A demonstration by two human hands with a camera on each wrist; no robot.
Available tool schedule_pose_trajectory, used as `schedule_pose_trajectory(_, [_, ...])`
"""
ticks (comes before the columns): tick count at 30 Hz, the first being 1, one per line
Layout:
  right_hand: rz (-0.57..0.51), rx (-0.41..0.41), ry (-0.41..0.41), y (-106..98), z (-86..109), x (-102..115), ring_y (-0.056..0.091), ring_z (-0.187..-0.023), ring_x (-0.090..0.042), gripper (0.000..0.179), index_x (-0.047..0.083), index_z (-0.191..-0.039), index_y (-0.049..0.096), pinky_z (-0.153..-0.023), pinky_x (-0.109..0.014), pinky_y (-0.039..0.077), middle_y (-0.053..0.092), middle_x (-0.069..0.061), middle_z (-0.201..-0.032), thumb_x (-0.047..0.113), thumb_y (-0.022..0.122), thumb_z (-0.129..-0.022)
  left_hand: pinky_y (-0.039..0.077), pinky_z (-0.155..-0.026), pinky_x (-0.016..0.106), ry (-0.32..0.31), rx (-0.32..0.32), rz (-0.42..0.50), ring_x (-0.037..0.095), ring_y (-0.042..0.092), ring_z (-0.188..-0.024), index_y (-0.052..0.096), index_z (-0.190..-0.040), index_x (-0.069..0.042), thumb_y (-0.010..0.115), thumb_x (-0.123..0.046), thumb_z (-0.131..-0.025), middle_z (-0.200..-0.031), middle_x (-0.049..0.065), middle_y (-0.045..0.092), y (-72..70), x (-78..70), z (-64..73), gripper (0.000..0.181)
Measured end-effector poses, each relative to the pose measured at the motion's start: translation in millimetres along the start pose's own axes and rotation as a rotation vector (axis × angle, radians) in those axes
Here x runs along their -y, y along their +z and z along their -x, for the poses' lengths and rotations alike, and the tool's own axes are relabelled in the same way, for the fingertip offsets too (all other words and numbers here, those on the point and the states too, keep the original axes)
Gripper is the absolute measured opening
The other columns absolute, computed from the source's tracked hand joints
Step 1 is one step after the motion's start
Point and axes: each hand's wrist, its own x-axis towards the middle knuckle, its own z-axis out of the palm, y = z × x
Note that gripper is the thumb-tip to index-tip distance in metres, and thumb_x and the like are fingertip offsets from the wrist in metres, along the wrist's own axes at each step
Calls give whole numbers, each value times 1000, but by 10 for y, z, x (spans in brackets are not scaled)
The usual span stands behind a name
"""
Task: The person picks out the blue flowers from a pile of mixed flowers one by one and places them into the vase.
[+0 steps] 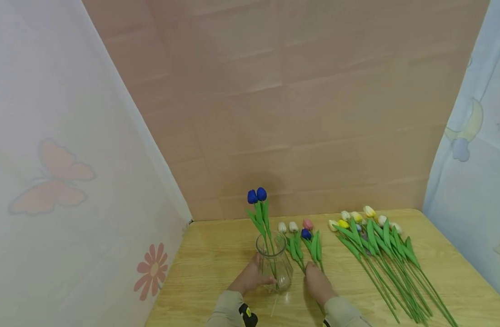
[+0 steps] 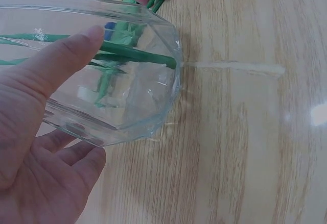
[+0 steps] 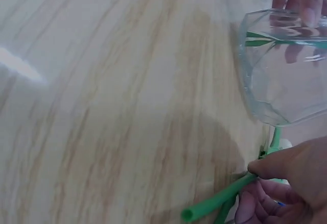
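A clear glass vase stands upright on the table, with two blue tulips in it. Their green stems reach down to the bottom of the glass. My left hand grips the vase from the left, thumb on the near side and fingers around the other. To the right of the vase, my right hand pinches a green tulip stem low over the table. Beyond that hand lie white tulips, a pink tulip and a blue tulip; which bloom belongs to the pinched stem I cannot tell.
A spread of white and yellow tulips with long stems lies on the right of the wooden table. Brown cloth hangs behind it, with patterned sheets on either side. A pale strip shows on the wood near the vase's base.
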Motion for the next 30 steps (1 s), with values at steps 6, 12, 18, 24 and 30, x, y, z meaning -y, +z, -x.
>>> schedule_pose_trajectory(6, [-200,46,128,-92,-3,-8,65,-87,-40,21,-16,-102,58,-74,-47,55,65,-27,-95,-5,54,-84,23,-114,60,-36,-6,12,43,17,-145,7,-157,-16,81,-23,-79,-160,22,14,4,-7,10,108])
schedule_pose_trajectory(12, [-371,66,243,-204,-34,-2,64,-83,-33,23,-13,-100,63,-72,-42,53,67,-23,-97,2,61,-83,27,-114,57,-50,0,11,43,17,-146,4,-157,-14,81,-22,-79,-160,23,10,3,-3,11,109])
schedule_pose_trajectory(18, [-481,87,281,-312,-34,-9,61,-91,-32,26,-14,-103,63,-74,-40,52,65,-26,-104,6,62,-87,23,-115,58,-50,2,20,42,14,-146,4,-157,-17,81,-21,-79,-161,21,9,6,9,5,110])
schedule_pose_trajectory(24, [-544,80,295,-474,-42,-31,60,-81,-22,29,-15,-114,60,-65,-34,52,64,-26,-108,4,57,-93,19,-115,60,-33,2,27,42,12,-147,6,-157,-17,81,-20,-79,-161,19,9,2,-4,-6,108])
schedule_pose_trajectory(30, [-457,-30,227,-750,-54,-23,64,-87,-27,30,-12,-118,59,-68,-37,53,65,-18,-99,7,57,-95,20,-114,62,-28,2,14,43,14,-146,10,-156,-13,80,-19,-79,-161,20,13,-16,-21,-6,105])
